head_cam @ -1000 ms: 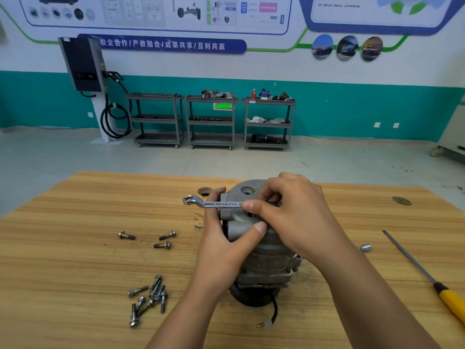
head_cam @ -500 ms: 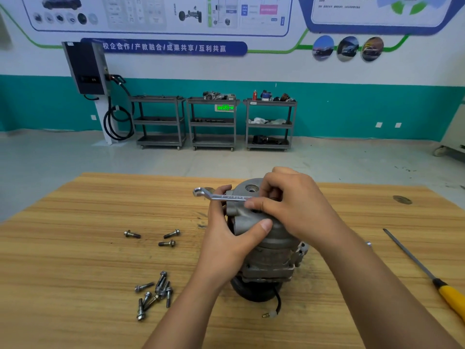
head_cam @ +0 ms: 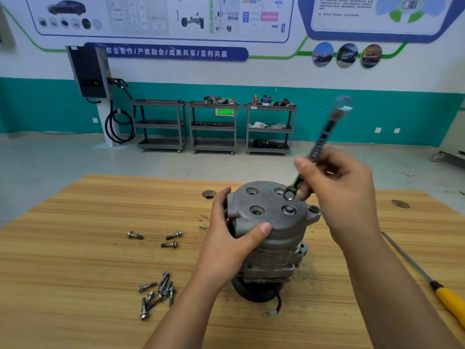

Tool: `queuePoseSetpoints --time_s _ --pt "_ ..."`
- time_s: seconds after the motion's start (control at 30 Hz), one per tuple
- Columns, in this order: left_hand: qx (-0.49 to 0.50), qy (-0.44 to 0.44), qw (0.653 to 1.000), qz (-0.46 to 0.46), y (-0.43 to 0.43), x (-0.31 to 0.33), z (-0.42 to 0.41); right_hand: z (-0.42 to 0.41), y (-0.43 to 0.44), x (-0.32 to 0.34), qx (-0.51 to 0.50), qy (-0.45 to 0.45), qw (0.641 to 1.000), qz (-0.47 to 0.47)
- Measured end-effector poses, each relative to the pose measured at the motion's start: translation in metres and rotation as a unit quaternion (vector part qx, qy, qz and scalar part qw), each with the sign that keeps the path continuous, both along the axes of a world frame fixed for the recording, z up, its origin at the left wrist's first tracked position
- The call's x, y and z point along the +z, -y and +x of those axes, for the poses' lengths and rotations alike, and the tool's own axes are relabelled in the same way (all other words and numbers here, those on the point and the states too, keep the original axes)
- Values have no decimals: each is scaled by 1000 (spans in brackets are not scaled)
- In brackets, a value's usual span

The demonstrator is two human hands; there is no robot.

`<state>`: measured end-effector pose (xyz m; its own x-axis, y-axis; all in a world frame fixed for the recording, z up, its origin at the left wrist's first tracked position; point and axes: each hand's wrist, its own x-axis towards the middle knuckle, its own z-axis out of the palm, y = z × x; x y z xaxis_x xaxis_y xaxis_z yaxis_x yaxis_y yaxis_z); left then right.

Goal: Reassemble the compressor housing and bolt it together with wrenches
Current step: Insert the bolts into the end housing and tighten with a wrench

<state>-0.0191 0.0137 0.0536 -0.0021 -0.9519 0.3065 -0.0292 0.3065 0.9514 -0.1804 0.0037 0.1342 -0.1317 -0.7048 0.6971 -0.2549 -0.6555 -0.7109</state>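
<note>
The grey compressor housing (head_cam: 271,222) stands upright on the wooden table (head_cam: 75,260), its round end cap facing up with several bolt holes. My left hand (head_cam: 226,238) grips the cap's left side, thumb across the front. My right hand (head_cam: 337,187) holds a slim ring wrench (head_cam: 319,144) steeply tilted, its upper end blurred. The wrench's lower ring sits at the cap's far right hole. A bolt head (head_cam: 288,210) shows in the near right hole.
Three loose bolts (head_cam: 171,239) lie left of the compressor, and a pile of several bolts (head_cam: 158,293) lies nearer me. A yellow-handled screwdriver (head_cam: 432,285) rests at the right edge. Shelving carts stand on the floor beyond the table.
My right hand swung the wrench from lying flat and pointing left over the cap to standing steeply up to the right, uncovering the cap's top. My left hand stayed on the housing.
</note>
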Motion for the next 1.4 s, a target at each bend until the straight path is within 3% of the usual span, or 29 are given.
queuePoseSetpoints --time_s 0.1,0.27,0.33,0.4,0.47,0.53,0.63,0.97,1.07,1.2,1.3,1.4 --pt "15 17 1000 15 1 0 -1 -10 -2 -20 16 101 995 -14" --pt "25 7 1000 9 -3 3 -2 -11 -6 -59 32 -9 999 -1" --pt "107 42 993 -37 -4 1 4 -10 -7 -68 44 -38 998 2" --pt "241 125 959 -76 5 -3 25 -9 -6 -72 53 -36 998 4" --pt "314 279 907 -30 25 -8 59 -10 -5 -73 59 -28 998 10" --pt "296 442 844 64 49 -21 90 -10 -4 -74 61 -18 998 11" --pt "232 580 768 141 72 -45 109 -8 -2 -76 64 -6 998 10" --pt "181 642 728 156 84 -69 114 -2 -4 -79 61 9 998 21" --pt "209 589 770 124 75 -45 102 -1 -4 -77 67 11 998 10" --pt "285 362 884 -76 48 23 63 -1 -3 -77 74 25 997 -7" --pt "190 192 954 -131 28 65 29 -2 -1 -78 72 30 997 -12" --pt "56 136 985 -86 29 83 3 -3 -1 -78 66 32 997 -8"
